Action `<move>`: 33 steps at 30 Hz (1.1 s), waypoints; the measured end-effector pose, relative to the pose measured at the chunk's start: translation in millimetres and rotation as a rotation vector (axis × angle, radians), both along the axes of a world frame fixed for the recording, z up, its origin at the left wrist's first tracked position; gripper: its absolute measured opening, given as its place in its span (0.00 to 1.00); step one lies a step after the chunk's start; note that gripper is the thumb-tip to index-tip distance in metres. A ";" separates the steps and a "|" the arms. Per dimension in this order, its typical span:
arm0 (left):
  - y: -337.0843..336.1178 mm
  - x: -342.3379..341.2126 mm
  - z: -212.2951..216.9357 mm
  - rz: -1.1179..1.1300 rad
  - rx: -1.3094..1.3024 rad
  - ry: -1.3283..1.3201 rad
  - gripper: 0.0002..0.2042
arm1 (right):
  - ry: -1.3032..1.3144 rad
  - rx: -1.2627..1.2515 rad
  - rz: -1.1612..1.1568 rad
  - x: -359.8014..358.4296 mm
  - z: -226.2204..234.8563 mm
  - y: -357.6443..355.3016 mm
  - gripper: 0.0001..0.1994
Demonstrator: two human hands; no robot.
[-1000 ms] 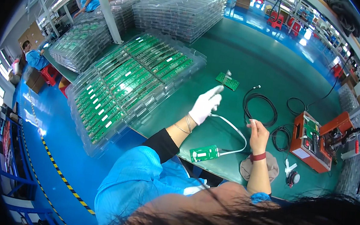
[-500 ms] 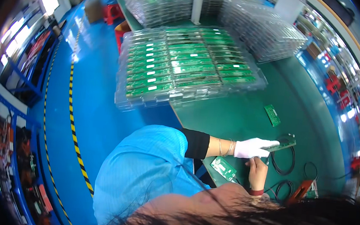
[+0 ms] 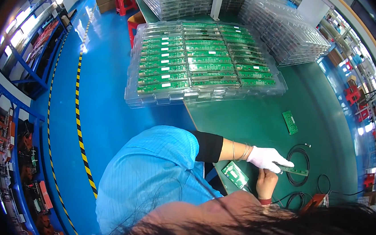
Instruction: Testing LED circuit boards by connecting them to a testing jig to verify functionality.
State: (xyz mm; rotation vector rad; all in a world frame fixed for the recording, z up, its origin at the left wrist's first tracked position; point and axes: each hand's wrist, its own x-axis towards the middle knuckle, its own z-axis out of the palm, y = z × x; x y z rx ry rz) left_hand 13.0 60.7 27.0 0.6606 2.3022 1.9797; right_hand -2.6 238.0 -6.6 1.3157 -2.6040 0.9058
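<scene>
My left hand (image 3: pixel 266 159), in a white glove, grips a narrow green circuit board (image 3: pixel 298 172) by one end. The board's other end points to the right, over a loop of black cable (image 3: pixel 307 160). Close below the glove is my bare right hand (image 3: pixel 266 183), a red band at its wrist. Its fingers are bent together near the held board's left end, and what they pinch, if anything, is hidden. A green-and-white device with a circuit board (image 3: pixel 235 174) lies left of my right hand at the table edge. Farther back lies a small green board (image 3: pixel 290 122).
A clear plastic tray (image 3: pixel 153 101) full of narrow green boards overhangs the table's left edge. Stacked clear trays (image 3: pixel 289 34) stand behind it. More cable (image 3: pixel 298 198) and an orange-brown object (image 3: pixel 313 202) lie at the near right. Blue floor (image 3: pixel 103 110) borders the green table (image 3: pixel 223 118).
The held board has swung from tilting upward at its right end to nearly level, slanting slightly down. My left hand has moved slightly downward. The whole view has shifted a little.
</scene>
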 end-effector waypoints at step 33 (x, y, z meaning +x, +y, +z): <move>-170.6 34.4 88.4 0.395 -1.056 0.603 0.14 | -0.296 -0.283 -0.117 1.8 2.4 -4.8 0.09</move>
